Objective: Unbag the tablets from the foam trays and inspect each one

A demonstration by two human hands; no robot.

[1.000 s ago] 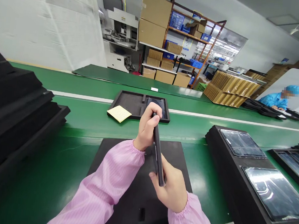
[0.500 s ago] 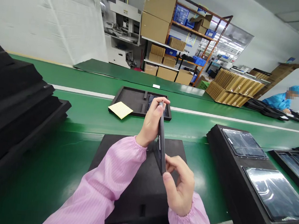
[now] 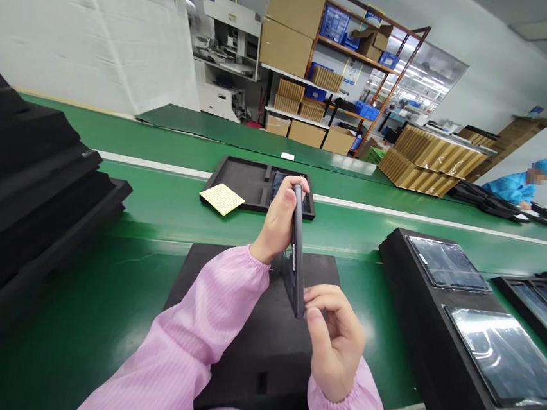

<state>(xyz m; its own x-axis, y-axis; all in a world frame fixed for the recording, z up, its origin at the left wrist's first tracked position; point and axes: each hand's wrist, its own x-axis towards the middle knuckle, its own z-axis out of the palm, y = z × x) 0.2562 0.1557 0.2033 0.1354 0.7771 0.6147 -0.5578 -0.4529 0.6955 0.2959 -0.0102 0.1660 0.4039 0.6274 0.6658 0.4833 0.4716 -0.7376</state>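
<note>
My left hand (image 3: 279, 221) grips the top end of a thin dark tablet (image 3: 300, 259), held up nearly edge-on to me and leaning slightly. At the tablet's lower corner is my right hand (image 3: 335, 340), thumb and fingertips pinched together right beside the edge. Whatever lies in that pinch is too small to make out. Beneath both hands lies a black foam pad (image 3: 250, 351). Behind the left hand, a black tray (image 3: 244, 179) holds a dark-screened device (image 3: 280, 183), partly covered by the hand.
A yellow dotted card (image 3: 222, 199) rests against the tray's front left corner. Black trays (image 3: 27, 194) are stacked at left. On the right, a black foam block (image 3: 410, 295) carries two tablets in film. Farther right, a person in blue (image 3: 512, 186) works at the green bench (image 3: 152, 209).
My right hand has shifted slightly right, its fingertips drawing off the tablet's lower corner. My left hand still holds the tablet in almost the same position.
</note>
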